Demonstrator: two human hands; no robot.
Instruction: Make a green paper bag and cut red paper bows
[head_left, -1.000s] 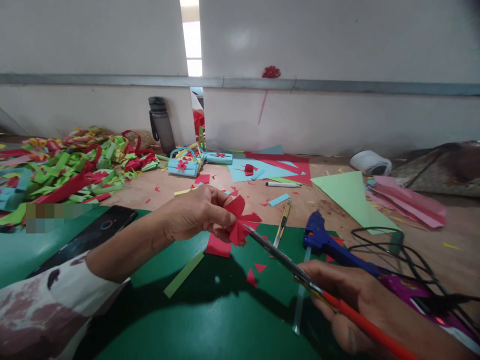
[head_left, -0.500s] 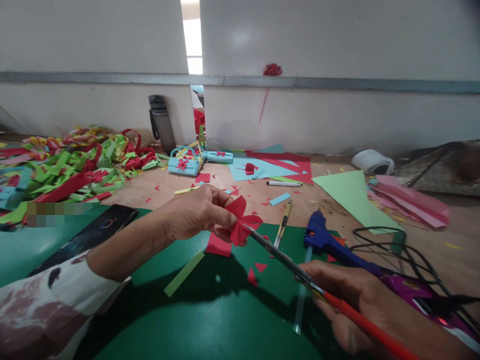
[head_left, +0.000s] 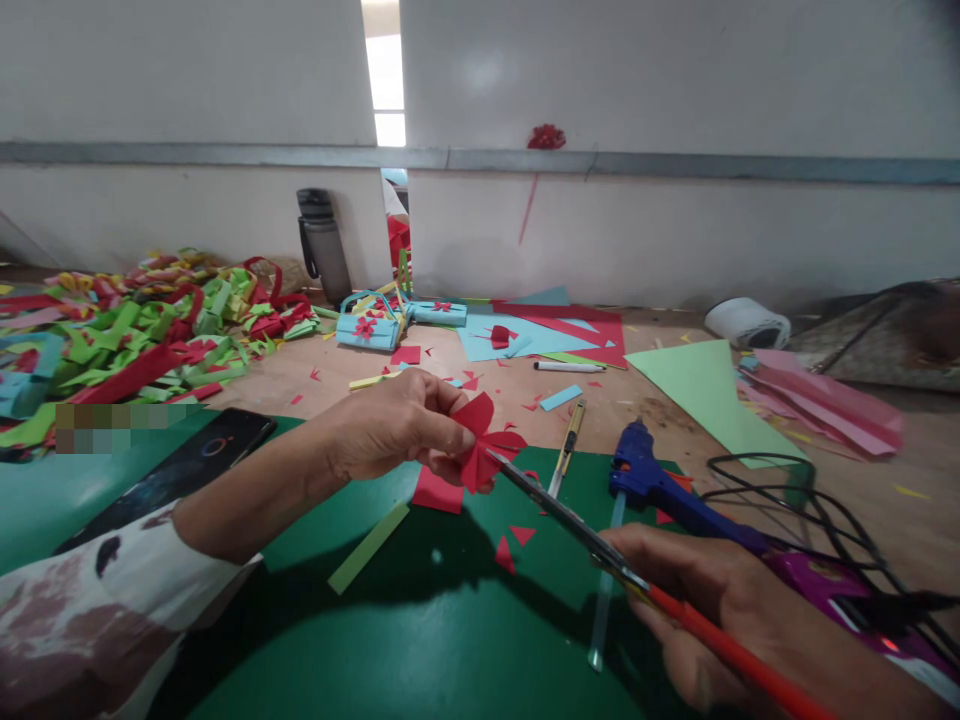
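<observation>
My left hand (head_left: 390,430) pinches a small folded red paper flower (head_left: 484,440) above the green cutting mat (head_left: 420,630). In my right hand (head_left: 712,600) are red-handled scissors (head_left: 592,545), gripped by their handles at the lower right. Their blade tips reach up and left into the red paper flower. Small red paper triangles (head_left: 510,545) lie on the mat below the cut, beside a red square scrap (head_left: 437,492).
A blue glue gun (head_left: 660,485) with black cord (head_left: 795,500) lies right of the scissors, a glue stick (head_left: 604,590) and a utility knife (head_left: 566,450) beside it. A phone (head_left: 180,475) lies left. Paper strips (head_left: 135,330), blue paper bags (head_left: 367,330), coloured sheets (head_left: 697,395), a flask (head_left: 322,245) sit farther back.
Almost nothing differs: both hands hold their places with the scissors at the red paper, and the view has shifted only slightly.
</observation>
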